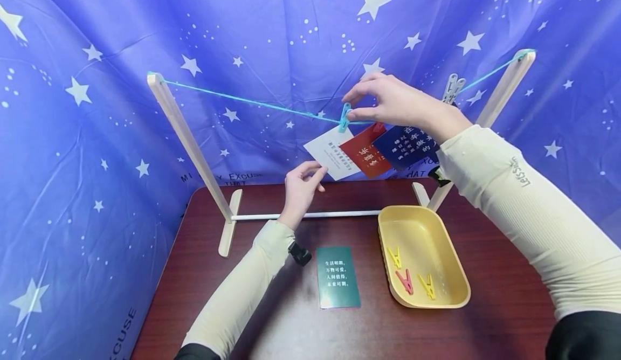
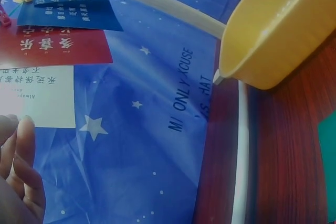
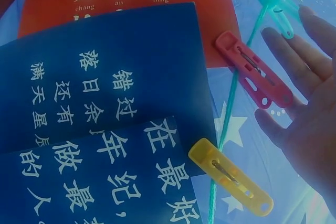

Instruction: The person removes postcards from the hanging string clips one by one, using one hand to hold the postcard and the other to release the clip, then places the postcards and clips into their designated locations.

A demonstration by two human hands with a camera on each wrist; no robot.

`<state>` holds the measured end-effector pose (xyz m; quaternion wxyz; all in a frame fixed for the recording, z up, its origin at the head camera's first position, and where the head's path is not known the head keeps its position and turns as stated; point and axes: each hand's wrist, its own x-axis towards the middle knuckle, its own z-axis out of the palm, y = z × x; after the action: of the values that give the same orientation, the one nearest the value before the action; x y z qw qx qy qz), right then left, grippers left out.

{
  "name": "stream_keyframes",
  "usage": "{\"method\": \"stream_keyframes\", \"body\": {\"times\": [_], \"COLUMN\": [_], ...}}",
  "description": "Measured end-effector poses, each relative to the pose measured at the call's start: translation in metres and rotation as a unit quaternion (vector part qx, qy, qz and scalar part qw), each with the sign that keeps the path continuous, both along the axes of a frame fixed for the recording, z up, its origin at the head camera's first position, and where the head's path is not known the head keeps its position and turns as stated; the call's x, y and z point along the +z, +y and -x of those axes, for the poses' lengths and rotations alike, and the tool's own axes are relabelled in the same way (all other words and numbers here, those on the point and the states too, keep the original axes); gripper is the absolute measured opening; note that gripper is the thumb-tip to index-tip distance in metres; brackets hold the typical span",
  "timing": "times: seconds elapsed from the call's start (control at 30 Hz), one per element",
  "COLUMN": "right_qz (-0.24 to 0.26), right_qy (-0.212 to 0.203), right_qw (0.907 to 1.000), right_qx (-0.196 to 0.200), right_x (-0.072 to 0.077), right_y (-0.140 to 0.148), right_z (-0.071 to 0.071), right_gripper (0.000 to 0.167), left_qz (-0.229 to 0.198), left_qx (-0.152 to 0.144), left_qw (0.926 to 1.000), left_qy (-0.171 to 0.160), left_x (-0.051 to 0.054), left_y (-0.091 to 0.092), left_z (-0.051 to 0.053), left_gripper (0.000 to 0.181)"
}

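Note:
A white card (image 1: 332, 153) hangs tilted from the teal line by a light blue clip (image 1: 345, 117). My right hand (image 1: 395, 101) is at this clip (image 3: 277, 4), thumb and fingers apart around its handles (image 3: 310, 72). The left hand (image 1: 302, 187) has its fingertips at the white card's lower edge (image 2: 47, 98); whether they touch it is unclear (image 2: 21, 171). Beside it hang a red card (image 1: 365, 150) with a red clip (image 3: 254, 69) and dark blue cards (image 1: 402, 145) with a yellow clip (image 3: 231, 177).
A wooden frame (image 1: 191, 144) carries the line, with a white rod (image 1: 339, 214) low across it. On the table (image 1: 233, 306) lie a green card (image 1: 338, 277) and a yellow basket (image 1: 464, 290) holding yellow and red clips. Grey clips (image 1: 453, 88) sit at the line's right.

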<state>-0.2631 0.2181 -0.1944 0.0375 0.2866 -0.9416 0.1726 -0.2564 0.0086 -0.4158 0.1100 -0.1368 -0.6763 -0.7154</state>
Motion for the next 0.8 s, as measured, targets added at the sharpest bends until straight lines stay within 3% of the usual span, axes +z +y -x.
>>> {"method": "stream_keyframes", "body": {"times": [0.43,0.8], "right_qz": [0.043,0.073], "right_qy": [-0.035,0.020], "right_qw": [0.9983,0.9971], "right_qx": [-0.015,0.006], "right_x": [0.0010,-0.0065], "right_y": [-0.0027,-0.0008], "right_z": [-0.0029,-0.0029], "right_gripper": [0.033,0.016], "left_qz": [0.016,0.014], "left_qx": [0.005,0.002], "left_qw": [0.9999,0.9999], "left_qy": [0.001,0.007], "left_x": [0.0033,0.0044], "left_y": [-0.0035,-0.0052], "left_z": [-0.0017,-0.0029], "left_gripper": [0.015,0.016]}}
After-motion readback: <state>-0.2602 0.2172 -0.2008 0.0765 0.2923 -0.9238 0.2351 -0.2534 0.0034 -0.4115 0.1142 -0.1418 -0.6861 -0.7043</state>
